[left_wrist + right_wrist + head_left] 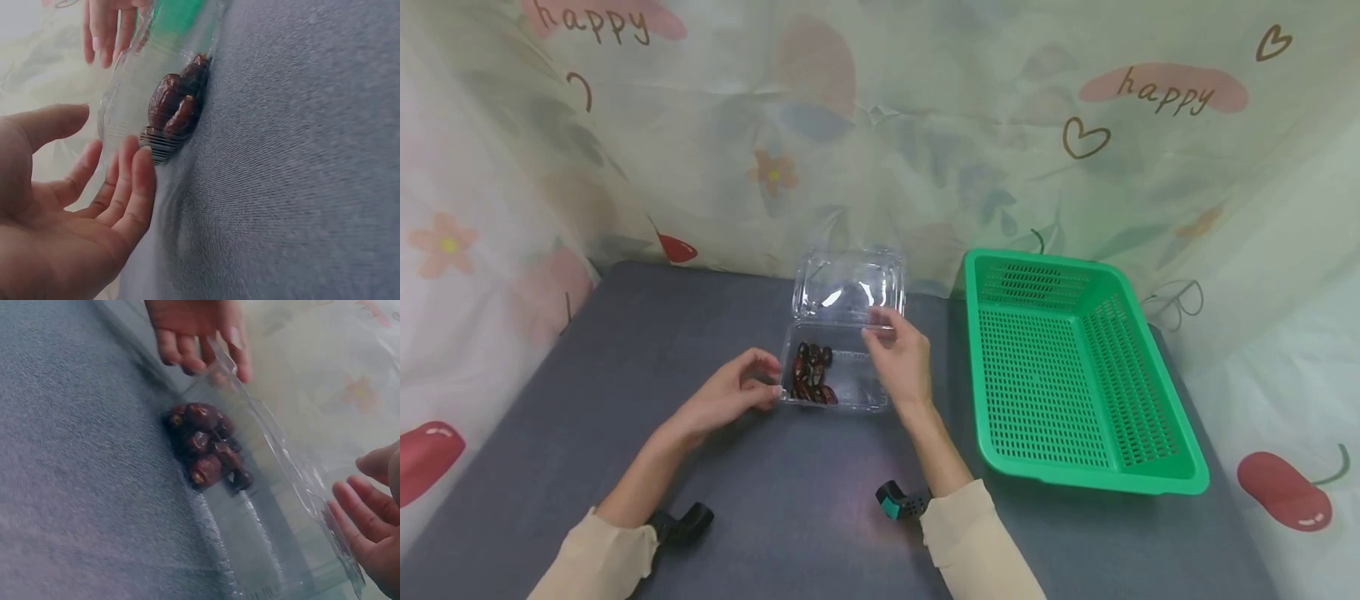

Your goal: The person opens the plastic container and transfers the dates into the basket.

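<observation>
A clear plastic clamshell box (861, 383) stands on the table with its lid (850, 287) tipped back. Several dark brown dates (811, 375) lie together in the left part of the box; the right wrist view shows the dates (209, 447) through its wall. My left hand (737, 390) is at the left side of the box, its loosely bent fingers (140, 181) against or very near the wall. Over the right side of the box is my right hand (901, 358), fingers relaxed. No date shows in either hand.
A green plastic basket (1037, 383) with slotted sides and bottom stands to the right of the box. The table (760, 517) has a grey cloth cover. A printed curtain (880, 142) hangs behind and at both sides.
</observation>
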Tool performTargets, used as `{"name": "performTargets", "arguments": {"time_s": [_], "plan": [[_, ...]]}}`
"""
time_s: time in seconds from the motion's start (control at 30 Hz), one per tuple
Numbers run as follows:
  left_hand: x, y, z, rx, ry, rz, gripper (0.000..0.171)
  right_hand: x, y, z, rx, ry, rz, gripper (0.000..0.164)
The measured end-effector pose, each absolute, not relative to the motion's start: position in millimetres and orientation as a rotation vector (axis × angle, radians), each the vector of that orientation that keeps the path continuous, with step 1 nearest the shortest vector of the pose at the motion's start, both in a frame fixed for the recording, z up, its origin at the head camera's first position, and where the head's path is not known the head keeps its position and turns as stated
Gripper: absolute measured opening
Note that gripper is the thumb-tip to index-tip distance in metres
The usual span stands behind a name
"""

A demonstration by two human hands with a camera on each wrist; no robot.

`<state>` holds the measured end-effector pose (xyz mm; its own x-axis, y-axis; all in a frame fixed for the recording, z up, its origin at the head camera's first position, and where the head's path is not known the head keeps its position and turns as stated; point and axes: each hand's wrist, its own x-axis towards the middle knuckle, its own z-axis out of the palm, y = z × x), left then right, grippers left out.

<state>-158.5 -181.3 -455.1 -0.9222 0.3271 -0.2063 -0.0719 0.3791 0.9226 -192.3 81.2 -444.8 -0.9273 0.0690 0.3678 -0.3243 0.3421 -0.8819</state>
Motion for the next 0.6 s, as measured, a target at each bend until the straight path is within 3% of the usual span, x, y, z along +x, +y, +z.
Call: {"name": "performTargets", "arguments": {"time_s": [0.6], "plan": [[-177.9, -174.9, -457.9, 0.234, 2.276, 1.628, 0.061, -202.8, 57.6, -452.0, 0.239, -2.660, 1.625, 0.029]]}}
